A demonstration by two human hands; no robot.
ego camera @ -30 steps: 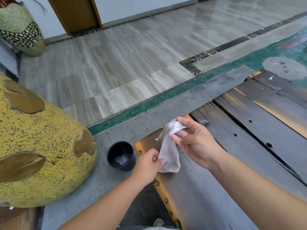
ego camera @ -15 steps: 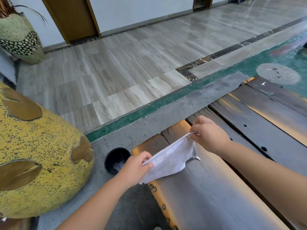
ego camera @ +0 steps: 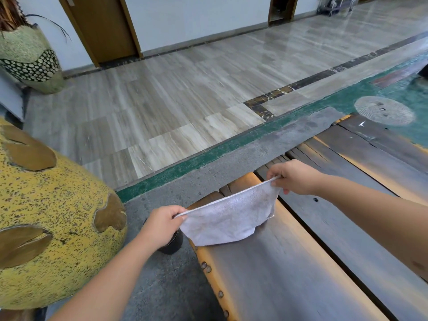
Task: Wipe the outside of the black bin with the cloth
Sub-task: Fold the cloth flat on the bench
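A white cloth (ego camera: 231,217) hangs spread out between both hands above the near end of a dark wooden bench (ego camera: 289,274). My left hand (ego camera: 162,224) pinches its left corner and my right hand (ego camera: 293,176) pinches its right corner. The small black bin (ego camera: 172,245) stands on the grey concrete floor just left of the bench. My left hand covers most of the bin, so only a bit of its side shows.
A large yellow speckled vase (ego camera: 53,216) stands close on the left of the bin. A green patterned vase (ego camera: 30,61) is at the far left by a wooden door (ego camera: 102,26). Tiled floor stretches beyond a green strip (ego camera: 208,156).
The bunched cloth has been pulled open and stretched wide between the hands, which moved apart. My left hand now covers the bin; the view tilted up.
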